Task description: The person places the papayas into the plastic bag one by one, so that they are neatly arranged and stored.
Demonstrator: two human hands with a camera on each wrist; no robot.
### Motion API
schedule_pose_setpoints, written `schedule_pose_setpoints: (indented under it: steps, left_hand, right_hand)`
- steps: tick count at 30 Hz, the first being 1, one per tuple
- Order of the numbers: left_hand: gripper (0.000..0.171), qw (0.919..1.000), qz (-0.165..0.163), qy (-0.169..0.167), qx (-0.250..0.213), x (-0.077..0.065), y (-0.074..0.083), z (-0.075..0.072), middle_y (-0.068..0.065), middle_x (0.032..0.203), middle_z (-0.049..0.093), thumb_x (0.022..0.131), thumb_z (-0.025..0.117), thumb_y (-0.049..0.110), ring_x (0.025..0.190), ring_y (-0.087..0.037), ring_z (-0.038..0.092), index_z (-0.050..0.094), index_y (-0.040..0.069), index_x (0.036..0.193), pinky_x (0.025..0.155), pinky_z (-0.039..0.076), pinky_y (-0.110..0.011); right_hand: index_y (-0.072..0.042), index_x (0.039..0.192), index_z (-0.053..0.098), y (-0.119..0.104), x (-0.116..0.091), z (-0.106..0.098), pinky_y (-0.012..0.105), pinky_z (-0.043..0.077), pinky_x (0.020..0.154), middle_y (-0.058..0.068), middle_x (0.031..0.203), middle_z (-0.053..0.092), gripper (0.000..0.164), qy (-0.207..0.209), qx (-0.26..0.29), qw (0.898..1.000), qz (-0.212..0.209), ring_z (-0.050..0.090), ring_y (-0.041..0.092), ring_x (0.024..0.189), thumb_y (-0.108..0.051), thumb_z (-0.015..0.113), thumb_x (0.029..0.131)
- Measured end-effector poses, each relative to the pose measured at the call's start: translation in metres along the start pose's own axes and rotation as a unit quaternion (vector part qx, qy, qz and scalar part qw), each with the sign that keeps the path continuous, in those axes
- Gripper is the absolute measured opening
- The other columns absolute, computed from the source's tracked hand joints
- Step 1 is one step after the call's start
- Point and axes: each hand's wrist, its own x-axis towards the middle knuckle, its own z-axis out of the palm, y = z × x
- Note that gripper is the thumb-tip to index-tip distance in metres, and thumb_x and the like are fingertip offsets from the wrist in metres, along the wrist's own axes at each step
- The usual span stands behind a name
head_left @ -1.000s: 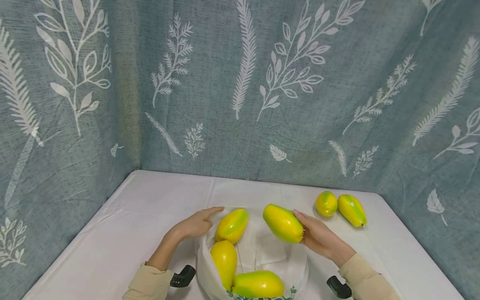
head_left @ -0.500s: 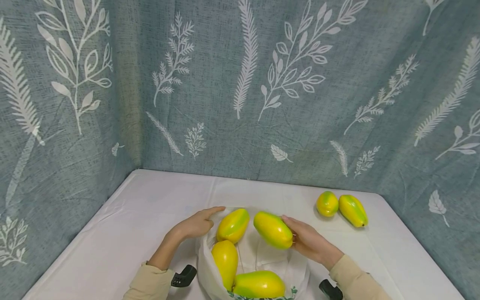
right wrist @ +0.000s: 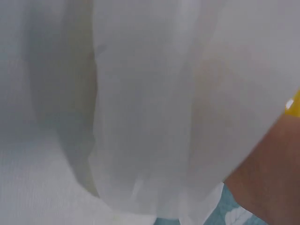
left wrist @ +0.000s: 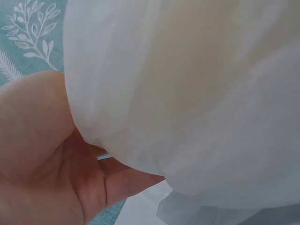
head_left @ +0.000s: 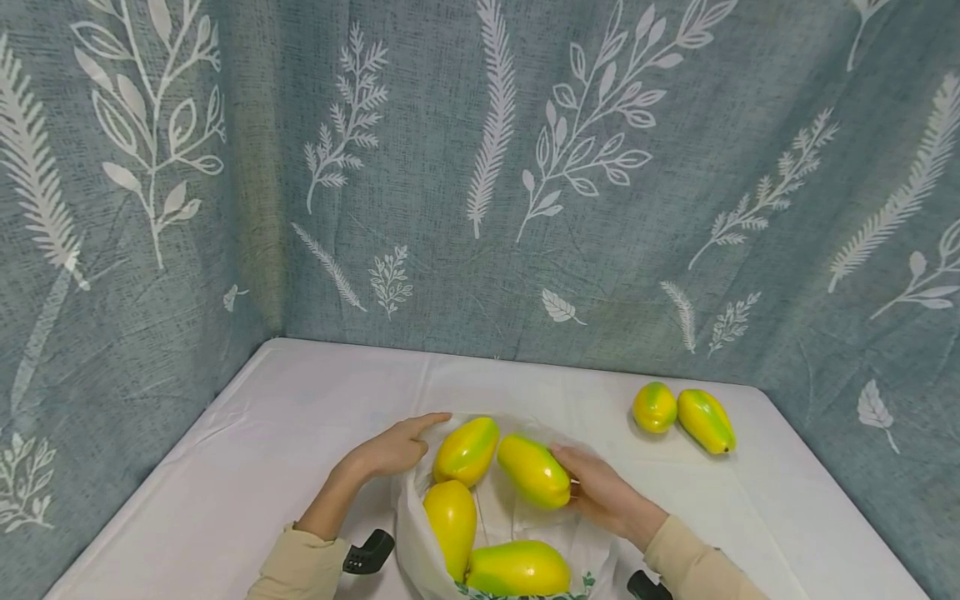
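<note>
A white plastic bag (head_left: 411, 542) with a green leaf print stands with its mouth spread at the front of the table. My left hand (head_left: 390, 450) holds its left rim, index finger stretched along the edge. In the left wrist view the bag wall (left wrist: 187, 93) covers part of the fingers. My right hand (head_left: 603, 492) grips a yellow-green papaya (head_left: 534, 472) inside the bag's mouth. Three more papayas lie in the bag: one at the back (head_left: 466, 452), one at the left (head_left: 450, 525) and one at the front (head_left: 519, 568). White bag film (right wrist: 150, 117) fills most of the right wrist view.
Two more papayas, a rounder-looking one (head_left: 654, 408) and a longer one (head_left: 705, 421), lie at the table's back right. A white cloth covers the table (head_left: 300, 417). Blue-green leaf-patterned curtains (head_left: 435, 167) hang behind and at the sides.
My right hand has moved left and down with the papaya, from over the bag's right side into its mouth. The left hand stays at the rim.
</note>
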Motion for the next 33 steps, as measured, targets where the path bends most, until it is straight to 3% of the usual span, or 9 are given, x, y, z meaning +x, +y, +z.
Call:
schedule_pose_setpoints:
  steps: [10,23,33]
  left_hand:
    - [0.058,1.0000,-0.003,-0.003,0.003,0.001,0.000,0.000,-0.021,0.144,0.040,0.084,0.035,-0.008,0.133,-0.037,0.033,0.042,-0.002,0.141,0.108,0.023,-0.056]
    - [0.056,0.9999,0.002,-0.001,0.014,0.002,-0.003,0.001,-0.021,0.144,0.040,0.085,0.034,-0.008,0.135,-0.038,0.031,0.042,-0.003,0.141,0.109,0.021,-0.055]
    - [0.056,0.9999,0.003,-0.001,0.015,0.002,-0.003,0.001,-0.021,0.144,0.040,0.085,0.034,-0.007,0.135,-0.038,0.030,0.042,-0.004,0.141,0.109,0.021,-0.054]
  right_hand:
    - [0.008,0.140,0.032,0.003,-0.003,0.011,0.040,0.044,0.094,0.017,0.127,0.041,0.066,0.013,0.003,1.000,0.023,0.045,0.026,0.108,-0.043,0.044,0.099]
    - [0.007,0.142,0.027,0.005,-0.006,0.020,0.045,0.044,0.095,0.020,0.127,0.038,0.066,-0.014,0.014,0.999,0.043,0.047,0.029,0.107,-0.041,0.044,0.100]
    - [0.004,0.148,0.013,0.007,-0.007,0.030,0.050,0.043,0.096,0.025,0.137,0.032,0.075,-0.030,0.034,0.997,0.056,0.050,0.030,0.108,-0.038,0.050,0.098]
